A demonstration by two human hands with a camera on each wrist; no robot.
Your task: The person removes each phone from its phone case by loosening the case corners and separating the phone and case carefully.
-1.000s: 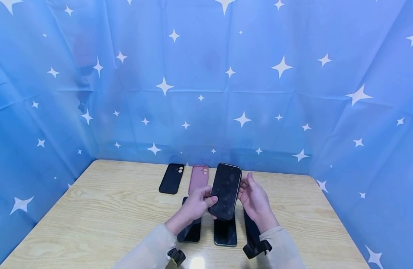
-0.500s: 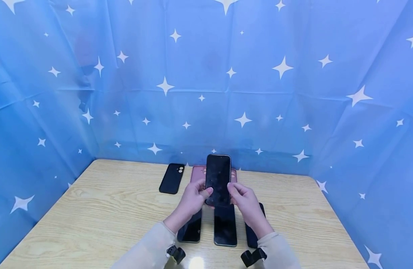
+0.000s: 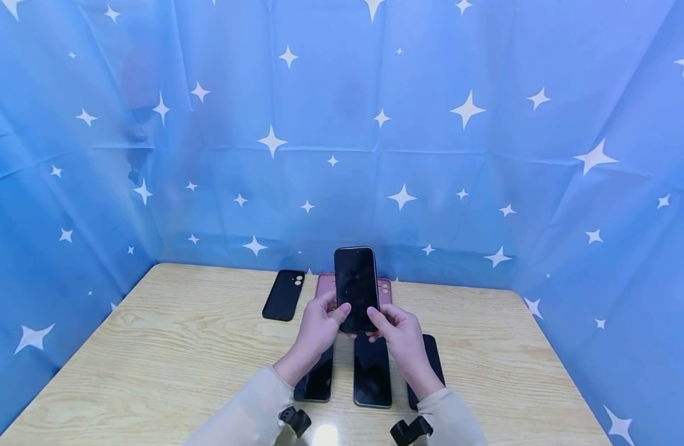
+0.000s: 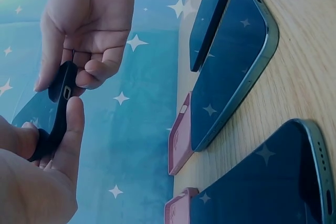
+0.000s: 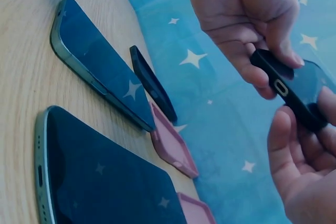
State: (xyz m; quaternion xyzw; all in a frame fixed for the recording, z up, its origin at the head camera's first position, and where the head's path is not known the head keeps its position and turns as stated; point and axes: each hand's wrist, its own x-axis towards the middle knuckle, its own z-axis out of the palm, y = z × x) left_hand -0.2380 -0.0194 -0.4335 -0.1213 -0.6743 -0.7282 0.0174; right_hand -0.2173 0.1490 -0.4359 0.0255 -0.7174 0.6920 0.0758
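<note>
A phone (image 3: 356,282) in a black case is held up above the back of the table, its dark screen facing the head camera. My left hand (image 3: 319,325) grips its lower left side, thumb over the front edge. The lower right corner is pinched by my right hand (image 3: 402,334), thumb in front and fingers behind. Both wrist views show the case's bottom edge (image 4: 62,98) with an oval port cutout (image 5: 281,87) between the two hands. Below the hands, a left phone (image 3: 315,381) and a middle phone (image 3: 372,378) lie screen up on the table.
Behind them lie a black phone case (image 3: 283,297) and two pink phone cases (image 3: 326,284), partly hidden by the held phone. A dark phone-shaped thing (image 3: 432,356) lies partly under my right forearm. A blue star-patterned curtain (image 3: 342,155) surrounds the wooden table (image 3: 180,347).
The held phone has moved left and farther back. My right hand, beside its right edge with fingers loose a second ago, has come in and pinches its lower right corner.
</note>
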